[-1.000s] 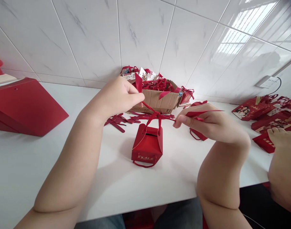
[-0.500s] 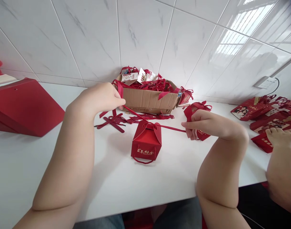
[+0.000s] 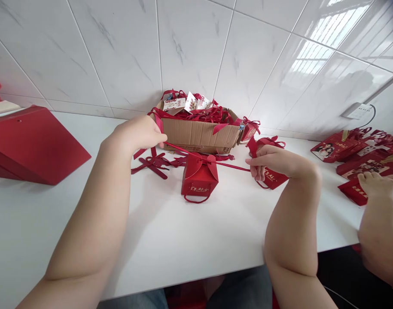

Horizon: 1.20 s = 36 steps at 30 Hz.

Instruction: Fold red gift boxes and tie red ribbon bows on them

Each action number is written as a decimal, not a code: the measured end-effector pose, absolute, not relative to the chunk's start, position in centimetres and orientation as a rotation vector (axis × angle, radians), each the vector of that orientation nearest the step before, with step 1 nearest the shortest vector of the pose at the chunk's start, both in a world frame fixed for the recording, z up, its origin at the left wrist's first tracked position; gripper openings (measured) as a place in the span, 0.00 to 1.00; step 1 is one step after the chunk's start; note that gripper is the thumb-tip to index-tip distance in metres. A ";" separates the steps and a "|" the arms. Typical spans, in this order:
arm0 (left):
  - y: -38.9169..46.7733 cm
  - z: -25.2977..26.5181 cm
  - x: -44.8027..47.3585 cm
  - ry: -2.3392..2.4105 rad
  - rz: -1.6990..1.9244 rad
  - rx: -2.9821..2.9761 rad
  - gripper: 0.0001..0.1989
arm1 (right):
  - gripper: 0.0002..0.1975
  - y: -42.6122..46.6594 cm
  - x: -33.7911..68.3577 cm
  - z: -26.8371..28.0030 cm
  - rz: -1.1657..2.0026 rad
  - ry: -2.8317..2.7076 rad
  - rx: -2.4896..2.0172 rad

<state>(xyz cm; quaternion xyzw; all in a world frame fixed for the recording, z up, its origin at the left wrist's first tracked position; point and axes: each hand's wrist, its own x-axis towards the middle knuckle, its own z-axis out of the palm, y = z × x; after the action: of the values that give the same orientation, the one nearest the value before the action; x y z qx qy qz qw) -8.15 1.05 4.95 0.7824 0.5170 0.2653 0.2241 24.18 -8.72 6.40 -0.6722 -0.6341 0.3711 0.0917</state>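
A small red gift box (image 3: 200, 178) with gold lettering and a rope handle stands on the white table in front of me. A red ribbon (image 3: 230, 165) crosses the top of the box and is stretched taut to both sides. My left hand (image 3: 147, 134) pinches one end of it, left of the box and before the cardboard carton. At the other side my right hand (image 3: 263, 162) pinches the opposite end. Behind my right hand another red gift box (image 3: 274, 177) is partly hidden.
The cardboard carton (image 3: 199, 135) by the wall holds many ribbons and tags. Loose ribbons (image 3: 154, 164) lie before it. A large red box (image 3: 38, 146) stands left. Several red gift bags (image 3: 334, 146) sit right, beside another person's hand (image 3: 378, 186).
The gift box has shifted away from me and tilted slightly, and its top flaps have drawn closer together. Both hands still hold the ribbon; my right hand moved slightly up.
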 end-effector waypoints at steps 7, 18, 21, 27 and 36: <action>2.6 5.0 -7.6 1.912 0.033 2.044 0.08 | 0.21 -7.2 25.6 5.3 1.214 -1.811 -2.030; 3.5 3.8 -8.0 1.858 -0.161 2.028 0.14 | 0.19 -5.2 26.9 3.2 1.307 -1.717 -2.110; 3.8 3.9 -7.9 1.913 -0.225 1.956 0.14 | 0.19 -5.0 27.0 3.0 1.303 -1.708 -2.139; 4.0 3.5 -7.5 1.927 -0.199 1.982 0.10 | 0.18 -5.2 26.9 3.0 1.175 -1.721 -2.153; 0.7 5.2 -4.5 1.820 0.033 2.247 0.13 | 0.21 -5.0 26.0 3.4 0.417 -1.223 -1.750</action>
<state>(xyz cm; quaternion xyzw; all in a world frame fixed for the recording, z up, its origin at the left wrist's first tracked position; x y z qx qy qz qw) -4.52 0.70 5.24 0.7710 0.6244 0.0114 0.1247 26.00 -4.96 3.40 -0.7126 -0.4978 0.1697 0.4644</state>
